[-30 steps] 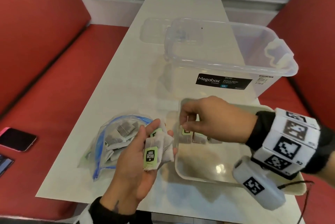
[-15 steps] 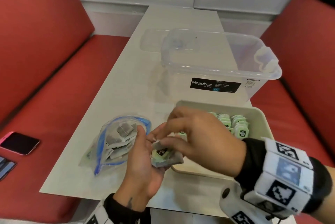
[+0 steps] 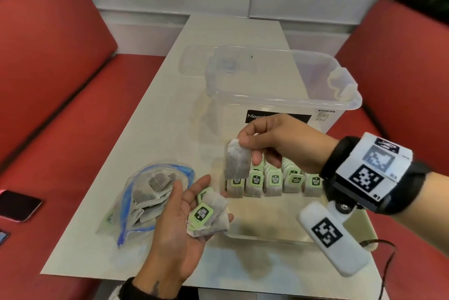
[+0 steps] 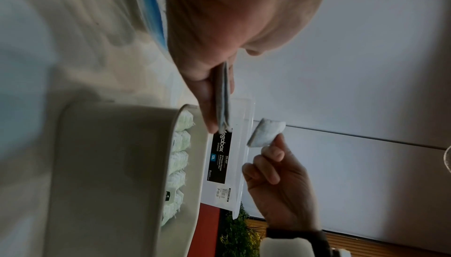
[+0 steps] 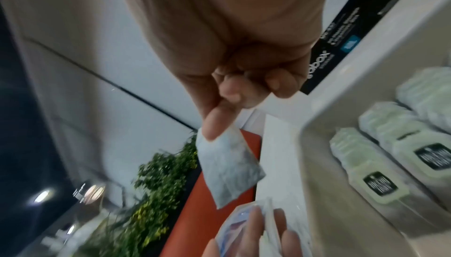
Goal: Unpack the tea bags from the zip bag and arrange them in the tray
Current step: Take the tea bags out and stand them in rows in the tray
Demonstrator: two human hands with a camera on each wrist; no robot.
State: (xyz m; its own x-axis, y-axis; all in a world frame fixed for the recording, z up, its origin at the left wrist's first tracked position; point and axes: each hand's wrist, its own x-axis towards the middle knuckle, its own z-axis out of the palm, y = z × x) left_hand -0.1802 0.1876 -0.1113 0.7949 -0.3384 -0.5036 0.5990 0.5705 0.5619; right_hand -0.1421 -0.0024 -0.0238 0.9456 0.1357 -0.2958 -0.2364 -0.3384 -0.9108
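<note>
My right hand (image 3: 250, 151) pinches one tea bag (image 3: 237, 163) by its top corner between thumb and finger, and the bag hangs above the near left corner of the beige tray (image 3: 267, 224). The same tea bag (image 5: 228, 166) dangles in the right wrist view. My left hand (image 3: 213, 200) is palm up beside the tray and holds a small stack of tea bags (image 3: 207, 217) with green tags; the left wrist view shows this stack (image 4: 223, 95) pressed between thumb and fingers. Rows of upright tea bags (image 3: 274, 182) fill the tray's far half. The zip bag (image 3: 148, 197) lies open left of my hand, with several bags inside.
A clear Megabox tub (image 3: 279, 86) stands right behind the tray, with its lid (image 3: 194, 61) further back. Two phones (image 3: 18, 205) lie on the red seat at the left. Red benches flank the narrow table (image 3: 136, 158).
My right hand left the tray, took one tea bag from the stack in my left hand and lifted it up towards the tray. My left hand stayed beside the zip bag.
</note>
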